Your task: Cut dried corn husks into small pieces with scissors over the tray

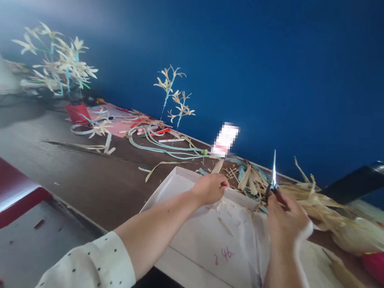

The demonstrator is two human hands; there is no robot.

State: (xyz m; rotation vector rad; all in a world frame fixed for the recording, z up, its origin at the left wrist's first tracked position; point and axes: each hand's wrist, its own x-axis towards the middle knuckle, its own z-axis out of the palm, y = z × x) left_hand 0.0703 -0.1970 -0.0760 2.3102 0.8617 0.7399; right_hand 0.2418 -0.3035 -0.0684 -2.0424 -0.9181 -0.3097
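Nearest of all is a dotted sleeve (91, 262); its left hand (210, 188) curls over the white box (197, 244), gripping what, if anything, I can't tell. The right hand (287, 219) holds scissors (274, 172) upright. Pale flowers (67, 63) and two smaller sprigs (168, 86) look finished before the wall (243, 62); loose husks (313, 199) beside the scissors seem unworked.

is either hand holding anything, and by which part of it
The right hand holds scissors by the black handle end. Whether the left hand pinches anything cannot be told.
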